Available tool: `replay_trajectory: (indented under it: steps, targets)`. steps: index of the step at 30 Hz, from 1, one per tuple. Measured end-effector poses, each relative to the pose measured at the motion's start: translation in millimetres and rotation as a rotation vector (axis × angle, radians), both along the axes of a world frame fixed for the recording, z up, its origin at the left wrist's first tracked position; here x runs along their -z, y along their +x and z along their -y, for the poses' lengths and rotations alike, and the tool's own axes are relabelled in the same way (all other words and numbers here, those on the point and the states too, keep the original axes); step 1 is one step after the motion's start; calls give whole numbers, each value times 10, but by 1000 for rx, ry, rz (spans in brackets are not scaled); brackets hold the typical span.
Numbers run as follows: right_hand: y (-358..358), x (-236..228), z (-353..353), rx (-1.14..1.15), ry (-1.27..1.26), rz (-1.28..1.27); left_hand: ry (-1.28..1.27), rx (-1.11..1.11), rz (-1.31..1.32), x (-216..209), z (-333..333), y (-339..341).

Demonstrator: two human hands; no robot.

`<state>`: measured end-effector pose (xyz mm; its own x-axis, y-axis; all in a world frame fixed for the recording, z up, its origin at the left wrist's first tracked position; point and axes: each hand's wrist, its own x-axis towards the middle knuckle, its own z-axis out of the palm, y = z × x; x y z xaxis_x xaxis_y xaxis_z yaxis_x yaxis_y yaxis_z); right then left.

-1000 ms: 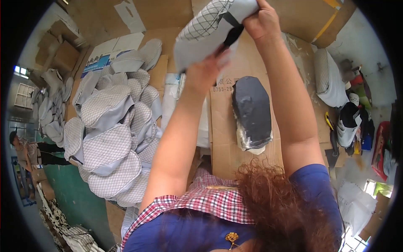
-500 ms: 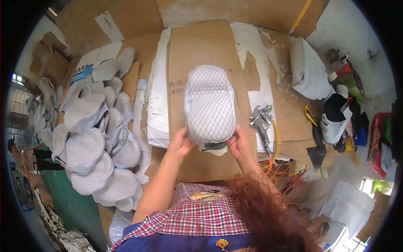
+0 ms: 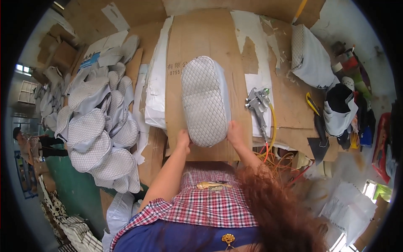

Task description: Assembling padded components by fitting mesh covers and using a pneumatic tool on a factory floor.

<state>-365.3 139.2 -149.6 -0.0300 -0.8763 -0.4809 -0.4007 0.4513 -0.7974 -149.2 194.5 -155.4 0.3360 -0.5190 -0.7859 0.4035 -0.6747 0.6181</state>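
Note:
Between my two hands is an oblong, padded grey piece (image 3: pixel 205 103), probably a cover, with rounded ends and a dark diamond-quilted face. A plain pale side wall shows along its right edge. At its lower left side my left hand (image 3: pixel 184 140) is closed on the edge, and my right hand (image 3: pixel 235 133) grips the lower right side. Some fingers of both hands are hidden behind the piece. It stands tilted over the brown cardboard (image 3: pixel 201 35) that covers the bench.
Left lies a heap of similar quilted grey pieces (image 3: pixel 88 130). A spray gun (image 3: pixel 259 107) with yellow and orange hoses lies to the right. Beyond it are a yellow-handled cutter (image 3: pixel 312 103), a black-handled scraper (image 3: pixel 318 145) and a larger quilted piece (image 3: pixel 310 59). Another person (image 3: pixel 31 145) stands far left.
The padded piece has tilted and turned slightly, so its quilted face shows down to the lower end and more of its right side wall shows. Both hands keep hold of it.

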Motion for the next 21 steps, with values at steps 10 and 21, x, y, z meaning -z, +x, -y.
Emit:
replay_trajectory:
  steps: [10, 21]
  targets:
    - [-1001, -553, 486, -370, -816, -758, -786, 572, 1460, -1474, 1805, -218]
    - [-1390, -1863, 25, -156, -575, 164, -403, 1068, 1550, -1023, 1718, -797]
